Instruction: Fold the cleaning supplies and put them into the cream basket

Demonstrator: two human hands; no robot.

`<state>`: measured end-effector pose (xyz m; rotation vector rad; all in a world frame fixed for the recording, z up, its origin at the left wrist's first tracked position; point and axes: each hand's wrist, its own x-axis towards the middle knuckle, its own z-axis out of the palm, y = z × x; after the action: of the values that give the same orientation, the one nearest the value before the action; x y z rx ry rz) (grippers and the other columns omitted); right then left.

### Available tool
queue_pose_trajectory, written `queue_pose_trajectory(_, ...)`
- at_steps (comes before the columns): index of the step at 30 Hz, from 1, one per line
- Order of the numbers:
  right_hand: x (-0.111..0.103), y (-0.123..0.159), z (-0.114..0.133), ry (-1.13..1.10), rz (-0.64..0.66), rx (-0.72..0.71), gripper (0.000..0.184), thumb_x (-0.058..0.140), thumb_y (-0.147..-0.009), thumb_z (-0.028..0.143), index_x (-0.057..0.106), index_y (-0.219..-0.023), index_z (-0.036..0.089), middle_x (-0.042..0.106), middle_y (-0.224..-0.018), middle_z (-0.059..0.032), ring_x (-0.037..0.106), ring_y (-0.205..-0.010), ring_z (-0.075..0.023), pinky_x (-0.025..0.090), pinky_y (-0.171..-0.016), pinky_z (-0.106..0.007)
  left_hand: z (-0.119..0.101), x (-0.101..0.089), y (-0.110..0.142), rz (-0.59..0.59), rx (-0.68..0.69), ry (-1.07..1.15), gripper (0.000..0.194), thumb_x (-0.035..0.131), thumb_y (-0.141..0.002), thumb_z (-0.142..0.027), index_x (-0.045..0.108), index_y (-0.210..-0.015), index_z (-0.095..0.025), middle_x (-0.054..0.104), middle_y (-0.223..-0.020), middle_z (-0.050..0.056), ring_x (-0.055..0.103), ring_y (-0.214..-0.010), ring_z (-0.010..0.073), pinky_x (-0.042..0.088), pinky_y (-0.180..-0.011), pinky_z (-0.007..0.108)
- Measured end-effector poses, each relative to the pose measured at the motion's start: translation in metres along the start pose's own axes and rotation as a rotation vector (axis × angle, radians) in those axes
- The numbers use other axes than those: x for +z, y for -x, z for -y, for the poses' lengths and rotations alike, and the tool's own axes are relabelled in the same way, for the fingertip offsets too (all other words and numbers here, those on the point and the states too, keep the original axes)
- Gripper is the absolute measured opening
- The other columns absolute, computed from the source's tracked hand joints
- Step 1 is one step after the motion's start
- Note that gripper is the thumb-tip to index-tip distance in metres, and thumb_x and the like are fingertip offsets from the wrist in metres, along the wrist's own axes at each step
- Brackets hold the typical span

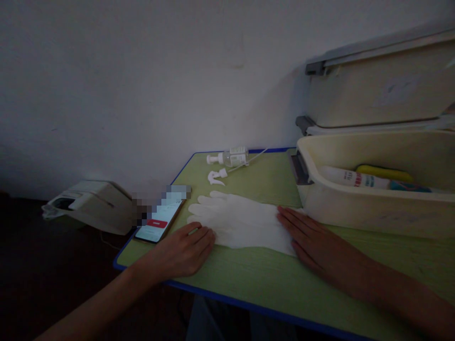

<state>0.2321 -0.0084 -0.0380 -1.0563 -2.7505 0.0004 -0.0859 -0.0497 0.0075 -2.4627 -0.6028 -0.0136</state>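
Glove [245, 220], white, thin and matte, lies flat on the green tabletop [227, 270] with its fingers spread towards the phone [163, 218] and its cuff towards the storage box [373, 208]. Faint creases cross it. The left hand [190, 248] rests at the near finger side, its fingers bent; whether they pinch the material cannot be told. The right hand [316, 241] is open, fingers straight and close together, laid over the cuff.

The phone's lit screen shows a red button with pale lettering too small to read. A clear pump bottle [234, 157] lies on its side, its white label printed in tiny dark text, illegible here. In the box, a white tube [355, 177] bears red and dark characters, not readable, beside a yellow item [384, 171]. The raised lid [380, 90] has a blurred pale patch.

A blue rim edges the table; the phone lies near its left side. Bare green surface runs between the glove and the near rim. Beyond the glove, the trigger sprayer head [217, 176] leaves only a narrow strip. The box limits room on the right, close to the cuff.
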Motion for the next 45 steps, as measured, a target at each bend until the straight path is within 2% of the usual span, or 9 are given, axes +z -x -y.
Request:
queue_pose_trajectory(7, -0.002, 0.001, 0.000, 0.016, 0.013, 0.004, 0.052, 0.025, -0.093, 0.032, 0.035, -0.136, 0.005, 0.035, -0.141, -0.0178, 0.035, -0.128, -0.0236, 0.035, -0.102, -0.042, 0.000, -0.002, 0.008, -0.035, -0.001, -0.036, 0.030, 0.032, -0.086, -0.001, 0.059, -0.095, -0.010, 0.069, -0.090, 0.009, 0.062, -0.082, 0.0173, 0.045, -0.075, 0.032)
queue_pose_trajectory(15, -0.002, 0.001, -0.001, -0.003, -0.022, -0.003, 0.051, 0.028, -0.092, 0.033, 0.035, -0.136, 0.007, 0.037, -0.140, -0.0168, 0.035, -0.128, -0.0240, 0.036, -0.102, -0.043, -0.002, -0.003, 0.009, -0.053, -0.024, 0.024, 0.029, 0.032, -0.088, -0.001, 0.059, -0.094, -0.009, 0.069, -0.088, 0.007, 0.062, -0.077, 0.0161, 0.042, -0.074, 0.031)
queue_pose_trajectory(28, 0.005, 0.007, -0.004, 0.007, -0.059, -0.034, 0.052, 0.032, -0.092, 0.030, 0.029, -0.139, 0.010, 0.033, -0.143, -0.0152, 0.032, -0.130, -0.0235, 0.034, -0.103, -0.042, -0.006, -0.005, 0.010, 0.111, -0.096, 0.144, 0.025, 0.043, -0.084, -0.002, 0.054, -0.105, -0.009, 0.067, -0.093, 0.010, 0.060, -0.085, 0.0189, 0.040, -0.082, 0.034)
queue_pose_trajectory(31, 0.003, 0.007, -0.003, 0.041, -0.080, -0.057, 0.051, 0.034, -0.092, 0.029, 0.030, -0.139, 0.011, 0.033, -0.143, -0.0151, 0.034, -0.129, -0.0236, 0.036, -0.102, -0.041, -0.006, -0.004, 0.008, 0.095, -0.112, 0.150, 0.025, 0.044, -0.084, -0.003, 0.053, -0.106, -0.009, 0.067, -0.093, 0.010, 0.060, -0.085, 0.0193, 0.039, -0.083, 0.034)
queue_pose_trajectory(36, -0.002, 0.004, -0.001, 0.073, -0.082, -0.078, 0.045, 0.034, -0.091, 0.026, 0.042, -0.132, 0.009, 0.040, -0.138, -0.0181, 0.040, -0.125, -0.0259, 0.040, -0.099, -0.042, -0.005, -0.003, 0.003, 0.023, -0.146, 0.132, 0.022, 0.039, -0.086, -0.003, 0.056, -0.099, -0.010, 0.067, -0.088, 0.007, 0.059, -0.077, 0.0171, 0.040, -0.079, 0.032)
queue_pose_trajectory(41, -0.003, 0.003, -0.001, 0.059, -0.085, -0.075, 0.045, 0.033, -0.092, 0.027, 0.042, -0.132, 0.010, 0.040, -0.138, -0.0175, 0.040, -0.125, -0.0263, 0.040, -0.099, -0.043, -0.006, 0.004, 0.001, 0.007, -0.164, 0.157, 0.014, 0.045, -0.085, -0.007, 0.058, -0.086, -0.013, 0.065, -0.085, 0.006, 0.056, -0.077, 0.0179, 0.040, -0.079, 0.034)
queue_pose_trajectory(45, 0.001, 0.005, -0.002, 0.054, -0.095, -0.065, 0.045, 0.033, -0.092, 0.028, 0.040, -0.134, 0.012, 0.039, -0.139, -0.0162, 0.039, -0.126, -0.0255, 0.039, -0.100, -0.043, -0.004, 0.011, -0.003, -0.027, -0.122, 0.310, 0.014, 0.047, -0.084, -0.008, 0.058, -0.078, -0.014, 0.064, -0.088, 0.007, 0.055, -0.084, 0.0185, 0.042, -0.081, 0.032)
